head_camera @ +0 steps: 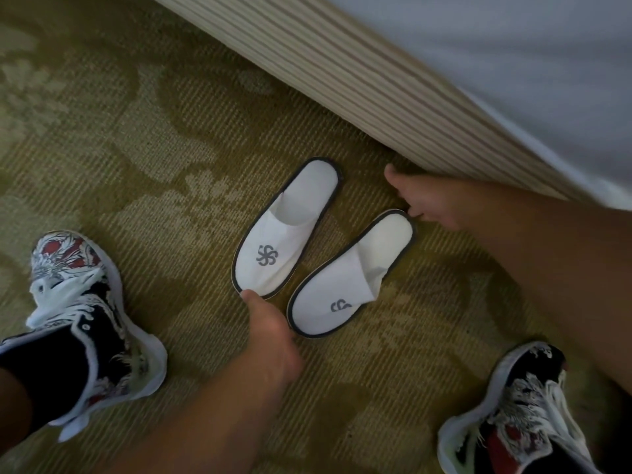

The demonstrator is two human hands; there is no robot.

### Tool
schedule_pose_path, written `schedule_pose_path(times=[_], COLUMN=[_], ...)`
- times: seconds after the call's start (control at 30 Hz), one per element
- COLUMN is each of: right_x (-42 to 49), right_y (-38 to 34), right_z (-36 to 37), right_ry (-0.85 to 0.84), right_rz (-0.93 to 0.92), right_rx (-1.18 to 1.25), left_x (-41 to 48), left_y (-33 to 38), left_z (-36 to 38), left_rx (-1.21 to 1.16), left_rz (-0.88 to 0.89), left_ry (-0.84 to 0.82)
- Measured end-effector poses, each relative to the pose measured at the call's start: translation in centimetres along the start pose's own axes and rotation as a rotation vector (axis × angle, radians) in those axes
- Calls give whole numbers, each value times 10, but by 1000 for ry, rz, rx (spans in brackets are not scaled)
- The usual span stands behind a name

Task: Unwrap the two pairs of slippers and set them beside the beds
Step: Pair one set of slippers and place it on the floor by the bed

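While both white slippers lie unwrapped mid-frame on the carpet point(136, 165) beside the bed skirt point(342, 80), my left hand point(270, 331) touches the left slipper point(287, 227) toe, apparently ungripped; my right hand point(427, 200) pinches the right slipper point(355, 275) heel.

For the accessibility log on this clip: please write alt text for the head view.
Two white slippers with dark trim lie side by side on patterned carpet beside a bed. The left hand touches one slipper's toe, and the right hand touches the other's heel. Patterned sneakers frame the scene.
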State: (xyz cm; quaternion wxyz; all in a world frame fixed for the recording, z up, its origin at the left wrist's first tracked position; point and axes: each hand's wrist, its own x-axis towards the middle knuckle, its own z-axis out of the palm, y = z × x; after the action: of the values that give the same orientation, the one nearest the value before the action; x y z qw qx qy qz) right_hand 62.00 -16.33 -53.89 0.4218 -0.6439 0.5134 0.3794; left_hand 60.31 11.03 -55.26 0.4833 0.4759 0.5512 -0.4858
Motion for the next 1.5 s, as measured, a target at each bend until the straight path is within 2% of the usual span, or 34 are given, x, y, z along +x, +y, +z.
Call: schedule_pose_path(times=[0.37, 1.5], right_x=[3, 17], right_y=[-55, -77], right_z=[9, 13], right_ry=[-8, -51], right_rz=[-45, -45], right_rx=[-76, -122], left_x=[2, 2], left_y=[13, 22], left_z=[-10, -8], left_rx=[29, 43], left_rz=[5, -42], left_ry=[-15, -22])
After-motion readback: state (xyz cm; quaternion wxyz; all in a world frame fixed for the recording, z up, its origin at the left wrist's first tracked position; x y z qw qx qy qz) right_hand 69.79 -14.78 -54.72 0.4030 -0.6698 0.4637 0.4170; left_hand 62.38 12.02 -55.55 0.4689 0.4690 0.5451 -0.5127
